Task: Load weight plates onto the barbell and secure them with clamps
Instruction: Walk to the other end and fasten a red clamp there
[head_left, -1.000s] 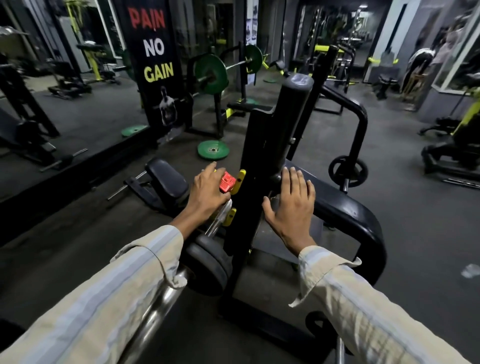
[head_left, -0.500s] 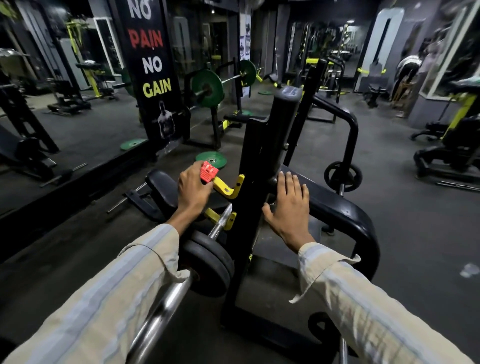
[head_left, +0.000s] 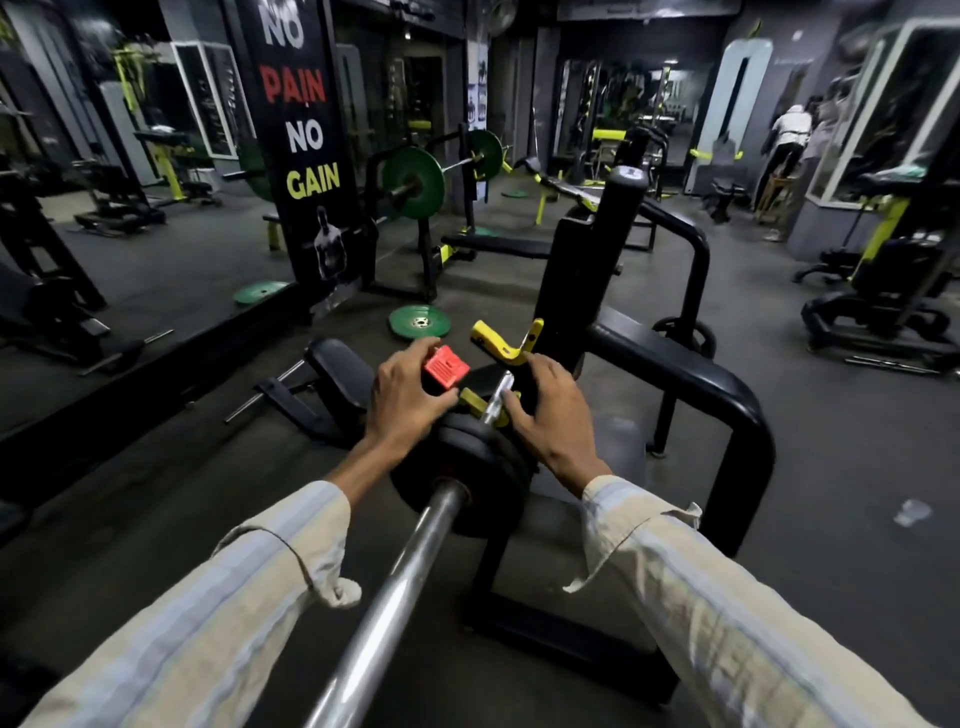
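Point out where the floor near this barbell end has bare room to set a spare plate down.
Bare floor lies right of the black rack frame, and a strip lies between the green plate and the black pad. It is crowded at the bar tip, where the left hand, red clamp and right hand meet.

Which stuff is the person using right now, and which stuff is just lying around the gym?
In use:
left hand holding the red plastic clamp
right hand by the black round weight plates
shiny steel barbell

Lying about:
green round plate on the floor
another green plate by the mirror
black padded bench
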